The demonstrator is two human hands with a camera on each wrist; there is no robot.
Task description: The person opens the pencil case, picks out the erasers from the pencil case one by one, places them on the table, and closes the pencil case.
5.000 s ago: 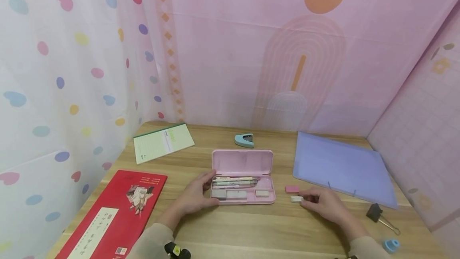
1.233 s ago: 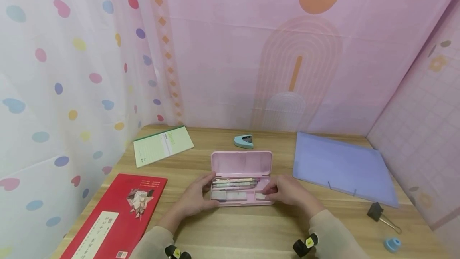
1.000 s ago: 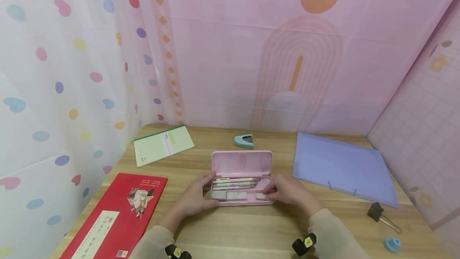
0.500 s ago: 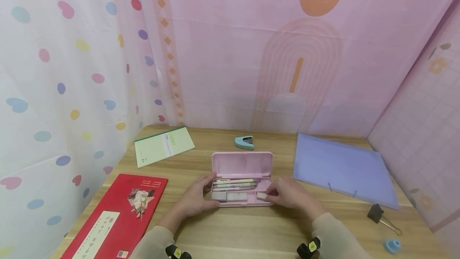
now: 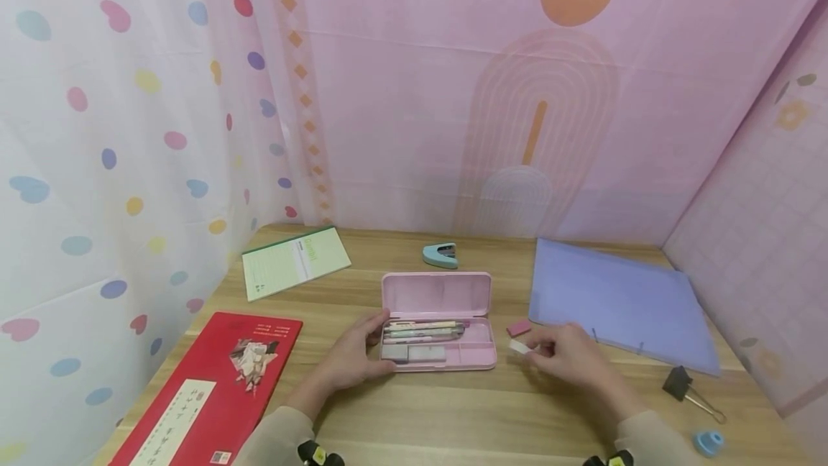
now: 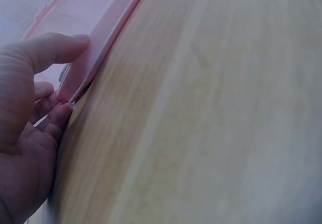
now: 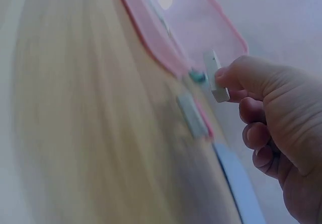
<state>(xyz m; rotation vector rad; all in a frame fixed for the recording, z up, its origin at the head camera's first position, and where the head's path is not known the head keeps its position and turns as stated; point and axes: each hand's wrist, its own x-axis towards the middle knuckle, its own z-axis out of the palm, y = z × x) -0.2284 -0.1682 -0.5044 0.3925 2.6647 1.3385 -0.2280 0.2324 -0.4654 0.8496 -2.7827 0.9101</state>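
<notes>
My left hand (image 5: 352, 352) grips the left end of an open pink pencil case (image 5: 477, 364); in the left wrist view the thumb (image 6: 60, 49) lies on the case's edge. Several pens (image 5: 423, 331) and two pale blocks (image 5: 414, 354) lie inside. To the right of the case, my right hand (image 5: 569, 354) pinches a white eraser (image 5: 518, 346) between thumb and fingers. The right wrist view shows this eraser (image 7: 215, 78) raised above the table. Below it there, a second white block (image 7: 191, 116) lies against a pink one, the pink block (image 5: 519, 328) of the head view.
A light blue stapler (image 5: 440, 255) sits behind the case. To the right are a blue-purple folder (image 5: 621, 300), a black binder clip (image 5: 678, 384) and a small blue cone-like piece (image 5: 708, 442). On the left lie a green notepad (image 5: 297, 265) and a red book (image 5: 220, 380).
My right hand has lifted the white eraser from the case's front right compartment and carried it rightward, beside the pink block. That compartment now shows bare. The left hand stays on the case.
</notes>
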